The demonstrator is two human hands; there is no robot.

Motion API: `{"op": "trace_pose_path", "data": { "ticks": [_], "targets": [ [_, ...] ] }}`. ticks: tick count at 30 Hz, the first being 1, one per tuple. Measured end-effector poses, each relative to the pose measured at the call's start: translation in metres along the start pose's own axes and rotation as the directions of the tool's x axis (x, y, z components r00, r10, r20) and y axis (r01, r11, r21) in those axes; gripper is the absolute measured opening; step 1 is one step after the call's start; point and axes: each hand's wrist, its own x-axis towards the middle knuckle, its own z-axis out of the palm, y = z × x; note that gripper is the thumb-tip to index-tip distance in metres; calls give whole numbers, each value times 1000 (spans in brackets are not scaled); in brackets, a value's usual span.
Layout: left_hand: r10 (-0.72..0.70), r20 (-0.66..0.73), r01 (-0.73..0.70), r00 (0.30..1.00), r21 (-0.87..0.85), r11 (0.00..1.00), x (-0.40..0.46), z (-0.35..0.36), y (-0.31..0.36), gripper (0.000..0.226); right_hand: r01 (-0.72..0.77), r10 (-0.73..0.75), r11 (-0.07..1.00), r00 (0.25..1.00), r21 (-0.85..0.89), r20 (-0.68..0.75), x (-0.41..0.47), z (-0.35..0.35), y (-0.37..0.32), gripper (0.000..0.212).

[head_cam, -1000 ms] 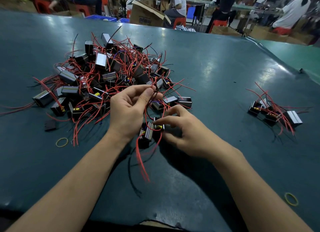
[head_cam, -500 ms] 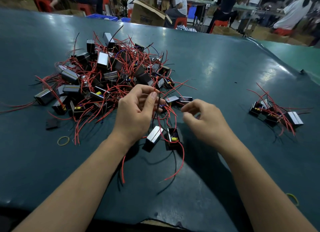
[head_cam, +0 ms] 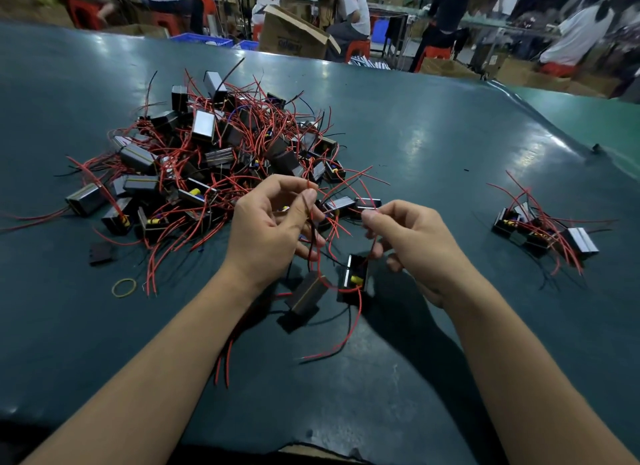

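pinched between thumb and forefinger of the left hand (head_cam: 273, 227) is a bunch of red wires (head_cam: 311, 218), with the other fingers curled loosely beneath. the right hand (head_cam: 414, 241) pinches a single red lead (head_cam: 373, 248) at its thumb tip, its lower fingers curled in. both sets of wire run down to two small black units between the wrists. the striped unit (head_cam: 306, 293) lies tilted below the left hand. the open unit (head_cam: 355, 279), with a yellow part showing inside, stands just beside it under the right fingers. whether they rest on the green table (head_cam: 433, 135) or hang just above it, i cannot tell. more red and black leads trail from them toward the near edge. beyond the left hand sits a big pile (head_cam: 214, 152) of the same units tangled in red wire. well apart to the right lies a small group (head_cam: 543, 229) of them. a yellow rubber band (head_cam: 123, 287) lies near the left forearm, with a flat black piece (head_cam: 102, 253) just beyond it.
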Motion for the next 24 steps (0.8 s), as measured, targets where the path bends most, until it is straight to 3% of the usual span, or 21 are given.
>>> {"op": "trace_pose_path", "data": {
  "ticks": [2, 5, 15, 19, 24],
  "targets": [
    [-17, 18, 17, 1000, -14, 1000, -1, 2, 0, 7, 56, -55, 994, 998, 95, -11, -1, 0, -1, 19],
    [-49, 53, 51, 997, -44, 998, -1, 5, 1, 11, 129, -128, 989, 992, 79, -11, -2, 0, -1, 10],
    [-53, 107, 64, 993, -105, 992, -3, 8, -1, 8, 294, -288, 950, 955, 108, -68, -3, 4, -3, 12],
    [-52, 101, 68, 993, -166, 984, -3, 16, -3, 10, 225, -227, 941, 974, 254, -21, -3, 6, -3, 17],
    [-45, 66, 55, 997, -159, 986, -4, 22, -7, 4, 179, -205, 935, 977, 307, 54, -4, 14, -1, 9]
  ]
}}
